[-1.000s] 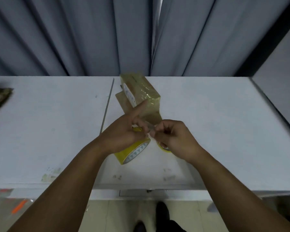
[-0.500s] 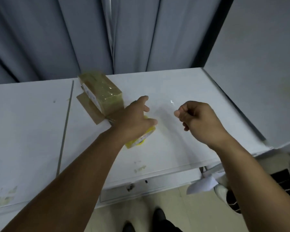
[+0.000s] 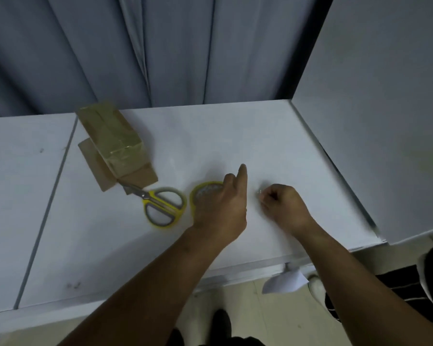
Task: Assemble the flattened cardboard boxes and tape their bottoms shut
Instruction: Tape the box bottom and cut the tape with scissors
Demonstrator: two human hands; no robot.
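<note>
From the head view, the taped box [image 3: 113, 143] lies on the bench [image 3: 235, 136], with scissors [image 3: 161, 204] just beside it. The left hand [image 3: 223, 208] covers the tape roll [image 3: 203, 193], forefinger straight; I cannot tell whether it grips. The right hand [image 3: 284, 208] has curled fingers pinching the tape end [image 3: 259, 195].

No text, label, brand, number or sign can be read. A pale patterned band is seen on the inner core of the tape roll [image 3: 207, 192] near the middle of the tabletop [image 3: 260, 136], but it is too blurred for letters to be made out. Nothing legible is shown on the cardboard box [image 3: 113, 138] towards the far edge, which is covered in glossy tape, nor on the scissors [image 3: 151, 197] beside it
</note>
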